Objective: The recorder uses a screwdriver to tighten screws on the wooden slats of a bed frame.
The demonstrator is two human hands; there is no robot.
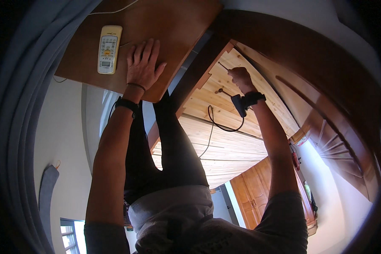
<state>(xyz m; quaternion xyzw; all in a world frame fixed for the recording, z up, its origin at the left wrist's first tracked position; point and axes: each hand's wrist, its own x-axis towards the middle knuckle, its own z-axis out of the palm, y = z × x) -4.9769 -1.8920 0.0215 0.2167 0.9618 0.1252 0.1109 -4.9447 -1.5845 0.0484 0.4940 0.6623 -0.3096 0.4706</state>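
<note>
My left hand (144, 63) lies palm down on a brown tabletop (173, 25), its fingers stretched out. Beside it on the left is a white remote control (109, 50) with a small screen and an orange button. A thin stick-like thing (124, 44) lies between the two. My right hand (240, 79) is closed around a thin dark rod (223, 66), whose tip points up and left over pale wooden boards (207, 98). What the rod is, I cannot make out. Just below that hand, a short dark piece with a round brown end (221, 90) shows against the boards.
A dark wooden bed frame (199, 63) surrounds the boards. A black cable (228, 129) loops from the device (238, 105) on my right wrist. Grey curtains (12, 127) hang at the left. Wooden cabinet doors (249, 190) stand behind the boards, lower right.
</note>
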